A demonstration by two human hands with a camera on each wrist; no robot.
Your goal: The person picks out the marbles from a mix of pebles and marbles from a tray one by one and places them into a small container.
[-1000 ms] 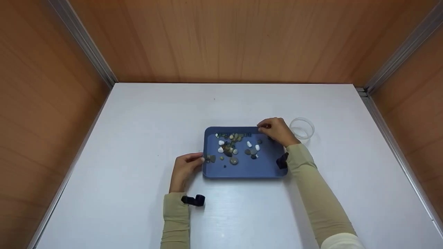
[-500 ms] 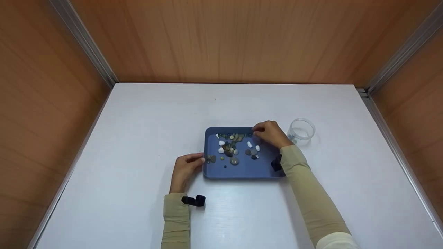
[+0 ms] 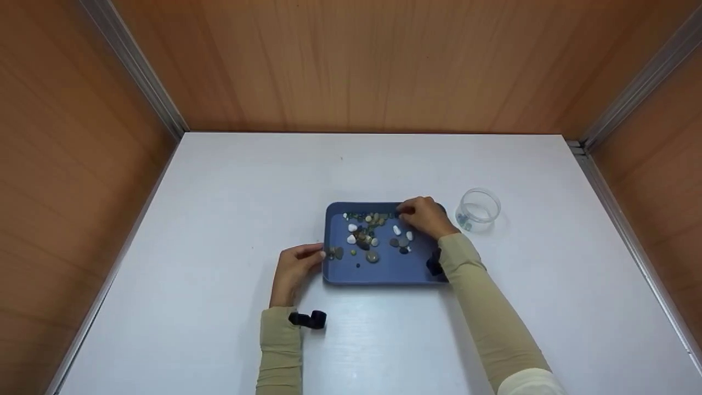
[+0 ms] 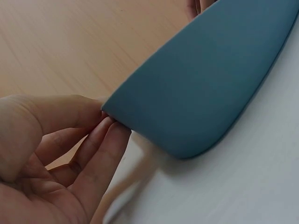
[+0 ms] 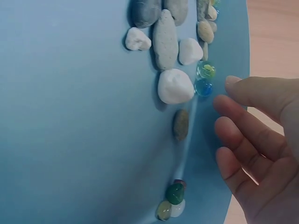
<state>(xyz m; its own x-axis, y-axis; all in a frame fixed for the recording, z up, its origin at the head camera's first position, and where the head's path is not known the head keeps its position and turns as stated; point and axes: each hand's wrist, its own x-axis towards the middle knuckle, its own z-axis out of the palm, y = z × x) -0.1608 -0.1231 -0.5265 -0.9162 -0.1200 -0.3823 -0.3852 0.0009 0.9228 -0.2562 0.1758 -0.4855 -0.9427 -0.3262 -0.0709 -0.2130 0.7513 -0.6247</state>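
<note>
Right hand (image 3: 425, 215) has slid left along the far rim of the tray (image 3: 384, 271) since a second ago, away from the clear cup (image 3: 478, 209); left hand, tray and cup unchanged.

Near to far: white surface (image 3: 219, 219), both sleeves coming in from the near edge, a small black wrist camera (image 3: 308, 319) on the left forearm. Left hand (image 3: 293, 267) sits at the tray's left edge, near corner. Left wrist view: its fingers (image 4: 105, 144) lie pressed together, tips touching the underside of the tray corner, thumb on the rim above, so it pinches the edge.

Blue tray lies flat near the middle of the surface, long axis running left to right, short sides facing the two hands. Pebbles (image 3: 362, 237), grey, white and brown, scatter over its left and middle floor; small glass beads (image 3: 373, 215) line up along the far wall.

Right hand hovers over the tray's far right part, tips pointing left toward the bead row. Right wrist view: its fingers (image 5: 243, 121) are loosely spread and slightly bent, holding nothing, tips just beside a blue bead (image 5: 203, 87) and a green-yellow bead (image 5: 206, 70) by the wall, not clearly touching them. A white pebble (image 5: 175, 86) lies next to those beads; more beads (image 5: 174, 193) sit lower along the same wall.

Clear cup stands upright to the right of the tray, apart from it, a few beads in the bottom. Wood panel walls behind.
</note>
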